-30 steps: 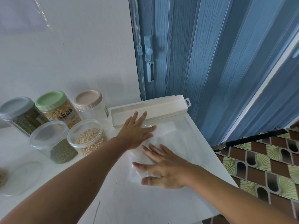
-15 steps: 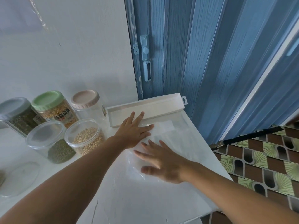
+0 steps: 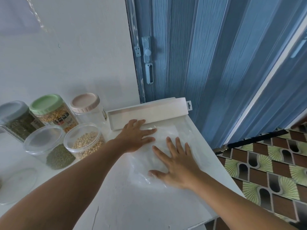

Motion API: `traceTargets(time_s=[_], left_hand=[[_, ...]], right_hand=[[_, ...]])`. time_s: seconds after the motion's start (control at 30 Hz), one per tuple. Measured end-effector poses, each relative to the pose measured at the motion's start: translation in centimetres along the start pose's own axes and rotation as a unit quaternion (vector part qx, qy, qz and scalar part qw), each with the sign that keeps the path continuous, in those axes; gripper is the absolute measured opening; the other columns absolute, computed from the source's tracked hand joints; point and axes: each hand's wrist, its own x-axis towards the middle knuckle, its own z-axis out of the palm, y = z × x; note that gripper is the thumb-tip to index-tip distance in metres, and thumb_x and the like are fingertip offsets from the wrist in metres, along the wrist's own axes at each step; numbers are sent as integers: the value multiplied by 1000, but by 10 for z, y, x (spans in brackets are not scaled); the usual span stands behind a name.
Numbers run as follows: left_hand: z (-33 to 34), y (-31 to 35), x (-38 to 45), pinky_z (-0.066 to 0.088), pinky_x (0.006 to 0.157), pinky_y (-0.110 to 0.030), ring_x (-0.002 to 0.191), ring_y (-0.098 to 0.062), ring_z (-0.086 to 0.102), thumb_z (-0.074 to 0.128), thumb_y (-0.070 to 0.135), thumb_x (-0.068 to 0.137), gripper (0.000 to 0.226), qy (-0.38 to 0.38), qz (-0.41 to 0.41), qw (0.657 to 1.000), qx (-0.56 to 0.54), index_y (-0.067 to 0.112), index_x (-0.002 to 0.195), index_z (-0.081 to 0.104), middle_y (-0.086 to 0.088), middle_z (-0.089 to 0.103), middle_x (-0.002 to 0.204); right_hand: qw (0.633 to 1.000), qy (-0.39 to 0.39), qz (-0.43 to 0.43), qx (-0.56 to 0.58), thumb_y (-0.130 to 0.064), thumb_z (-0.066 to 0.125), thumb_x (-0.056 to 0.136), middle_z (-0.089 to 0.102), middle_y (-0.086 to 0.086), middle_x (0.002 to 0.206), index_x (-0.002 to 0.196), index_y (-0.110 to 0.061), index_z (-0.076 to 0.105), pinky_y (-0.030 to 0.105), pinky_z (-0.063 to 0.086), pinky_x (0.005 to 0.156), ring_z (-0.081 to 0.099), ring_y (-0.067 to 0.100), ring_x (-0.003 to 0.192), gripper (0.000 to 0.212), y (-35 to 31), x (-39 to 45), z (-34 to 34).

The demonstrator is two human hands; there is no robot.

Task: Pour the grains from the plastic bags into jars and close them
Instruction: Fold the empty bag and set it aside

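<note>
An empty clear plastic bag (image 3: 167,131) lies flat on the white table (image 3: 136,206). My left hand (image 3: 136,136) presses its far left part with straight fingers. My right hand (image 3: 177,163) lies flat on its near part, fingers spread. At the left stand several jars: a clear one with pale round grains (image 3: 84,141), a clear one with green grains (image 3: 49,148), a green-lidded jar (image 3: 51,112), a pink-lidded jar (image 3: 86,105) and a grey-lidded jar (image 3: 15,118).
A long white box (image 3: 149,112) lies behind the bag near the wall. A loose clear lid (image 3: 16,185) rests at the table's left front. A blue folding door (image 3: 207,55) stands at the right. The table's right edge drops to patterned floor (image 3: 274,163).
My right hand has slid farther across the bag, away from me and to the right. My left hand has stayed pressed on the bag's far part.
</note>
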Motion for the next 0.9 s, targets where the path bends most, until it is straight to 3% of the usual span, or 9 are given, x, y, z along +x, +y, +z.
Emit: traceTargets(time_s=[0.13,0.27,0.4,0.5,0.63,0.7,0.77,0.83,0.9], left_hand=[[-12,2,13,29,114,-40,136,-28,36,41,50,109,38,61,13,997,-56,49,144,56,-6,44,151],[-24,5,26,26,111,-31,134,-28,41,52,24,109,33,91,44,991,-84,35,135,68,-9,53,140],[-25,15,13,29,121,-48,144,-31,25,64,32,101,31,137,43,989,-40,36,131,70,-6,37,153],[-19,25,-18,40,115,-48,135,-27,36,65,41,99,34,150,55,987,-9,34,132,65,-4,43,144],[-20,31,-62,38,117,-42,145,-25,35,54,49,104,55,44,-23,997,-62,34,154,39,-2,36,159],[-20,35,-82,21,125,-47,159,-25,12,42,70,100,77,-34,-32,997,-68,38,164,13,3,11,173],[-12,39,-97,1,127,-48,159,-21,-16,30,90,87,99,-102,-27,994,-40,41,164,-11,8,-19,171],[2,38,-101,-11,123,-42,154,-19,-30,26,98,79,110,-118,-25,993,-9,41,160,-21,7,-32,166],[16,34,-100,-14,124,-41,151,-19,-35,25,102,75,116,-114,-26,993,-1,40,158,-26,6,-37,164]], right_hand=[[1000,-29,0,12,-98,13,79,-39,6,164,153,-57,-21,61,-20,120,-39,36,149,92,2,4,-4],[999,-35,-3,10,-98,13,79,-40,6,164,153,-57,-22,62,-21,120,-40,37,148,92,2,5,-5],[1000,-24,-5,9,-98,13,79,-40,6,164,154,-56,-20,62,-20,120,-40,36,148,92,2,4,-4],[999,-31,-8,24,-99,8,77,-41,4,162,155,-55,-20,61,-22,120,-42,35,147,93,2,5,-5],[990,-64,8,122,-89,6,85,-35,0,166,161,-43,-14,53,-20,123,-39,29,149,91,5,15,-16],[979,-58,18,193,-70,23,102,-21,0,171,165,-32,-6,51,-14,126,-28,28,155,79,8,18,-27],[965,-53,18,256,-46,38,107,-8,1,174,166,-27,0,47,-7,127,-18,25,158,72,13,15,-36],[941,-15,24,336,-29,45,106,11,-1,173,166,-24,12,37,8,128,4,19,160,68,19,12,-42],[903,85,43,418,-24,49,106,33,-6,165,160,-28,31,28,26,119,28,13,153,57,24,8,-44]])
